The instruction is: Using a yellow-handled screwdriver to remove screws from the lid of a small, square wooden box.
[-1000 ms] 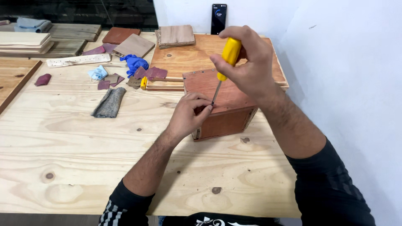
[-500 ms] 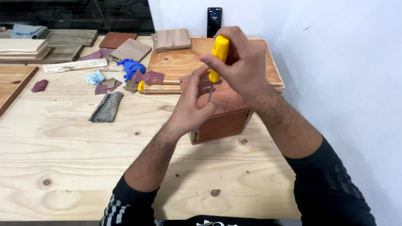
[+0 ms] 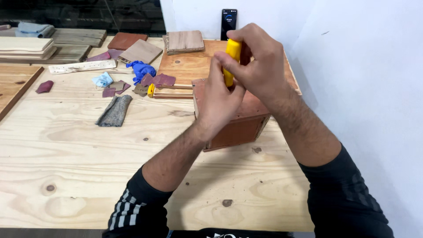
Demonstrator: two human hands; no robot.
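At nine o'clock on our plywood bench (image 3: 88, 176) we see a dark red scrap of sandpaper (image 3: 44, 86), and past it toward ten o'clock a long pale strip with holes (image 3: 82, 66). A grey felt block (image 3: 114, 111) lies nearer the middle, with a crumpled blue glove (image 3: 141, 69) and more red sandpaper scraps (image 3: 161, 80) at eleven o'clock. At the centre, our left hand (image 3: 220, 103) rises in front of the reddish-brown wooden box (image 3: 235, 128), its fingers pressed together and curled against the lower part of the yellow screwdriver handle (image 3: 231, 55). The screwdriver stands upright above the box top, at about twelve o'clock from it; its shaft and tip are hidden behind the hand. Our right hand (image 3: 260, 61) wraps the upper handle, fingers pinching it from the one o'clock side. A dark phone (image 3: 228, 23) leans upright against the white wall at twelve o'clock.
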